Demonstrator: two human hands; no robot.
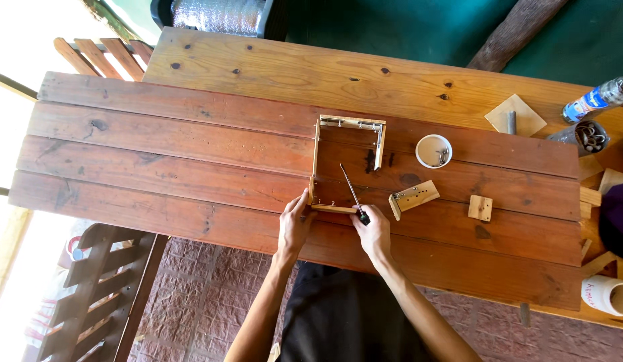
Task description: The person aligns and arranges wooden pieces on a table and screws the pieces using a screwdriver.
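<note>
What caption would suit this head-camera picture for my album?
Left hand steadies a wooden frame while right hand holds a screwdriver inside it.

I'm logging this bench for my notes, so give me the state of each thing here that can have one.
Wooden frame: flat on the table, right side unfinished.
Screwdriver: gripped, tip inside the frame.
Left hand: pressing the frame's near corner.
Right hand: closed on the screwdriver.
White cup: upright, open, holding small hardware.
Plastic bottle: lying down, capped.
</note>
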